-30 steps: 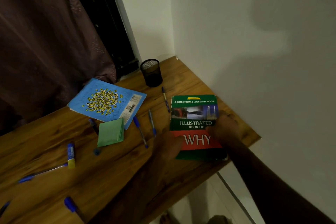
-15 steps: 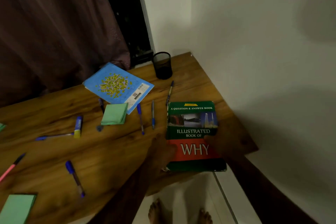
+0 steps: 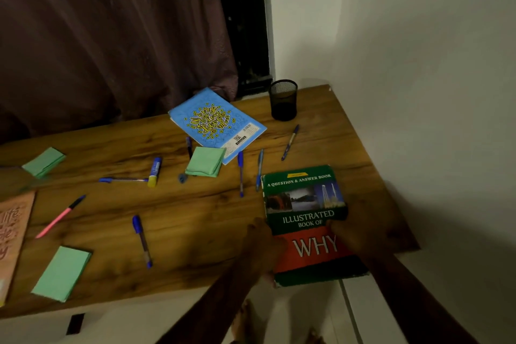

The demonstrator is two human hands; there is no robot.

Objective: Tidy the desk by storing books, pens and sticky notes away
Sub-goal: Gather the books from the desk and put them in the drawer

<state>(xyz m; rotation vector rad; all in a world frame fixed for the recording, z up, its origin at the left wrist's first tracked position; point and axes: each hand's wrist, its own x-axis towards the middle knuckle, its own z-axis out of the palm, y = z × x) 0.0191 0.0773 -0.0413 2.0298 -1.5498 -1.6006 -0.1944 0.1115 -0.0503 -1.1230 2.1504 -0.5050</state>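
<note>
Pen cup (image 3: 283,100) at back right of desk (image 3: 195,218), notebook (image 3: 216,123) left of it, book (image 3: 304,218) at front right edge

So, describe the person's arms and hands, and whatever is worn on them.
The left forearm and right forearm are bare up to the frame's edge: no sleeves. The left hand and right hand wear no gloves. No watch, ring or band shows, though dim light could hide small details.
</note>
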